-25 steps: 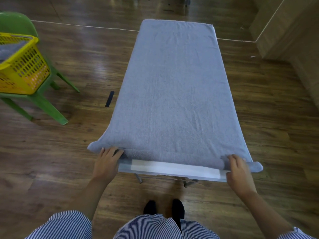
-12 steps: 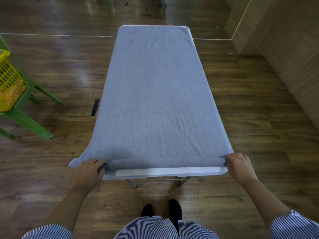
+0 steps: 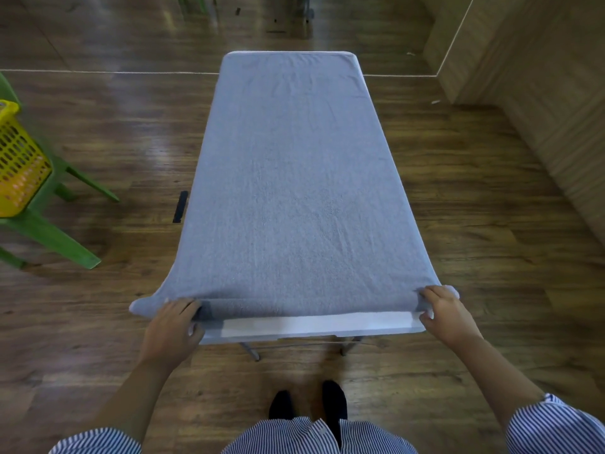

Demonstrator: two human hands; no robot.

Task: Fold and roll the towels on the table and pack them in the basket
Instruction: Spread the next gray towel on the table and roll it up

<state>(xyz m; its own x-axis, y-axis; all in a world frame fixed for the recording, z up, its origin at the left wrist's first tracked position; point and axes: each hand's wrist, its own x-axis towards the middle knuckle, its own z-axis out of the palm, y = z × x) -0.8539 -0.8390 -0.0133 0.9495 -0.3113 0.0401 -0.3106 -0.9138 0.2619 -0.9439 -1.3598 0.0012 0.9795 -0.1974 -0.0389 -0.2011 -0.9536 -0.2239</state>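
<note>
The grey towel point(image 3: 294, 191) lies flat along the counter point(image 3: 314, 326), filling the frame's centre. Left hand point(image 3: 172, 329) and right hand point(image 3: 447, 314) curl their fingers round its near corners, likely starting an even roll.

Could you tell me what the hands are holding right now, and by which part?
Both hold the grey towel by its rolled near edge: left hand near the left corner, right hand at the right corner.

Since a second ago the near edge of the grey towel point(image 3: 294, 191) has been turned over into a thin roll. The left hand point(image 3: 173, 329) and right hand point(image 3: 445, 314) now curl round the roll's ends, their fingers no longer flat. A wider white strip of the counter point(image 3: 314, 324) shows below it.
</note>
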